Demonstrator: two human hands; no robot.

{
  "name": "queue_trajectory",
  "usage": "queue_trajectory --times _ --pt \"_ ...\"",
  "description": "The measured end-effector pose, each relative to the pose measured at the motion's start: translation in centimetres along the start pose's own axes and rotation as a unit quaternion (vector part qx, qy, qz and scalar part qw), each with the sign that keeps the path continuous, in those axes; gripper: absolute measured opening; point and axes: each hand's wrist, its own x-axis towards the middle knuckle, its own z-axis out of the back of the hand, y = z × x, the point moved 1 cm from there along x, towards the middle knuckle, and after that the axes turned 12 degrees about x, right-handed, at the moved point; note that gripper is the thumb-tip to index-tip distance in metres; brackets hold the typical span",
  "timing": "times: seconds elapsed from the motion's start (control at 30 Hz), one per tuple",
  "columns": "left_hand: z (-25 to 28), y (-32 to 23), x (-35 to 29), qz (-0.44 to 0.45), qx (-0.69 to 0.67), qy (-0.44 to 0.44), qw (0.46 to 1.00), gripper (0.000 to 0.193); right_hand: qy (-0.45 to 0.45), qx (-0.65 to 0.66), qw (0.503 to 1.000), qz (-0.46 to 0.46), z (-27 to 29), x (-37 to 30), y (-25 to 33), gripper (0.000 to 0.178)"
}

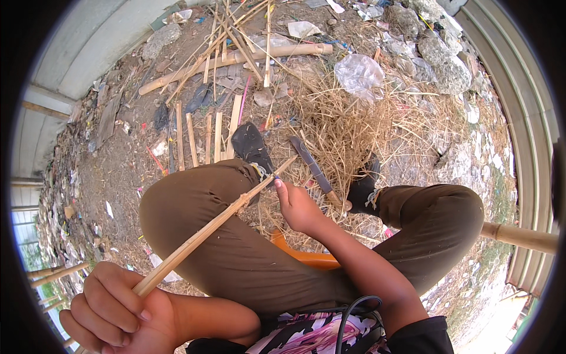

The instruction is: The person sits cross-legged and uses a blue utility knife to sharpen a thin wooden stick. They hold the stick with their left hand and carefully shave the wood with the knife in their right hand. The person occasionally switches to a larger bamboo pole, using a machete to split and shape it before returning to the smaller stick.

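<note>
A long, pale bamboo strip (200,237) slants from lower left up to the middle, over my left knee. My left hand (112,310) is wrapped round its near end. Close to the strip's far end is my right hand (299,206), closed, its thumb tip against a small dark blue bit at the strip's edge. What its fingers hold is hidden. A rough, frayed spot shows on the strip between the hands. Beyond my right hand, a machete (315,171) with a dark blade and wooden handle lies on the ground between my shoes.
Several split bamboo pieces (218,137) lie beyond my left knee. Farther off, a thick bamboo pole (236,59) lies under crossed thin strips. Dry straw (348,127) is heaped near my right shoe (364,187). Clear plastic (359,76) and rocks (445,62) lie beyond; corrugated sheeting (501,76) stands at right.
</note>
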Motion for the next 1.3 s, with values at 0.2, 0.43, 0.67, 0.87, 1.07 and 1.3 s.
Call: queue_trajectory --times 0.2,0.43,0.67,0.87,1.07,1.3 --pt "-0.4 0.6 0.1 -0.002 -0.037 0.018 0.999 0.036 -0.029 0.018 0.999 0.010 0.0 0.9 -1.5 0.058" --pt "-1.6 0.7 0.3 0.006 -0.093 0.018 0.995 0.061 -0.032 0.035 0.999 0.003 0.0 2.8 -3.2 0.057" --pt "3.9 0.0 0.9 -0.011 -0.015 0.058 0.998 0.032 -0.035 0.023 0.999 0.007 -0.1 3.4 -3.6 0.056" --pt "-1.1 1.4 0.7 -0.022 -0.085 0.094 0.992 0.050 -0.044 0.055 0.997 -0.040 0.4 5.2 -6.4 0.057" --pt "-2.0 2.0 0.4 -0.034 -0.108 0.067 0.991 0.047 -0.062 0.040 0.997 -0.029 0.1 5.5 -7.1 0.063" --pt "-6.9 3.8 0.2 -0.227 -0.386 -0.094 0.889 0.043 -0.054 -0.002 0.986 -0.156 -0.4 10.2 -15.6 0.064"
